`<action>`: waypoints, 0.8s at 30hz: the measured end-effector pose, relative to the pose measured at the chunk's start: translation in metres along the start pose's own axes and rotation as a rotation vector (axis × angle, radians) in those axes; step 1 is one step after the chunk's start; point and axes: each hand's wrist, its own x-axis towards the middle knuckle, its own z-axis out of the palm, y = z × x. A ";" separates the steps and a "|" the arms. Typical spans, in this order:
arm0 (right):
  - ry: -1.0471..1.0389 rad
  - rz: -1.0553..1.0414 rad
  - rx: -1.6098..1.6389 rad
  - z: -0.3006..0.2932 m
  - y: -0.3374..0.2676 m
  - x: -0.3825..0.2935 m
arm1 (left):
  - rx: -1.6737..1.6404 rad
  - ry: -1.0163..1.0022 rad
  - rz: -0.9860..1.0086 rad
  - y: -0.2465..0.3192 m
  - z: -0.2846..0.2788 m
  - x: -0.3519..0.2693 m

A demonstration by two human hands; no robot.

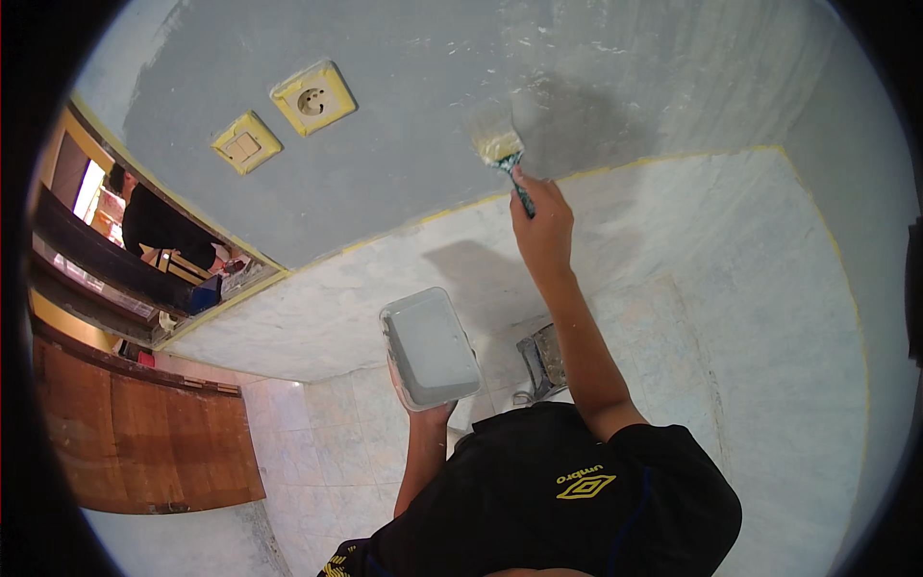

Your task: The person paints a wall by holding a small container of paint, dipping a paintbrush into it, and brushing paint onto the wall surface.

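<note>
My right hand grips a paintbrush by its dark green, paint-smeared handle. The brush's pale bristles, coated with paint, lie against the grey-painted upper wall, just above a line of yellow masking tape. White streaks mark the paint near and above the brush. Low in front of me, my left hand supports a rectangular plastic tub from beneath, and most of its fingers are hidden. Light grey paint lies inside the tub, with some smeared along its walls.
A wall socket and a light switch are edged with yellow tape. At left, a person in dark clothing is visible through an opening. A brown wooden door stands lower left. A dark, paint-stained object is partly hidden behind my right arm.
</note>
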 end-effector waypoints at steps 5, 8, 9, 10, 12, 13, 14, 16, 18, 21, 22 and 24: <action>-0.199 0.171 -0.100 0.005 0.028 -0.063 | -0.061 0.046 -0.006 -0.003 0.000 0.001; -0.301 0.233 -0.117 0.004 0.050 -0.105 | -0.064 0.122 0.030 0.000 -0.014 -0.002; -0.331 0.239 -0.094 0.004 0.053 -0.115 | -0.072 0.128 0.034 0.003 -0.020 0.000; -0.347 0.261 -0.073 -0.003 0.044 -0.116 | -0.065 0.131 0.057 0.005 -0.026 0.002; -0.325 0.238 0.077 -0.022 0.029 -0.105 | -0.068 0.153 0.098 0.005 -0.030 0.002; -0.282 0.221 0.225 -0.035 0.018 -0.096 | -0.061 0.145 0.098 0.003 -0.026 0.005; -0.357 0.240 0.277 -0.052 0.001 -0.082 | -0.051 0.139 0.103 0.002 -0.024 0.006; -0.572 0.218 0.314 -0.086 -0.031 -0.046 | -0.005 0.135 0.116 0.000 -0.017 0.007; -0.721 0.181 0.305 -0.110 -0.052 -0.013 | 0.080 0.075 0.125 -0.004 -0.006 0.008; -1.040 -0.205 0.087 -0.116 -0.072 0.020 | -0.099 0.036 0.043 -0.007 0.003 0.007; -1.128 -0.322 0.020 -0.113 -0.077 0.025 | -0.099 0.042 0.043 -0.010 0.005 0.007; -1.217 -0.437 -0.046 -0.105 -0.086 0.030 | -0.086 0.074 0.020 -0.016 0.008 0.006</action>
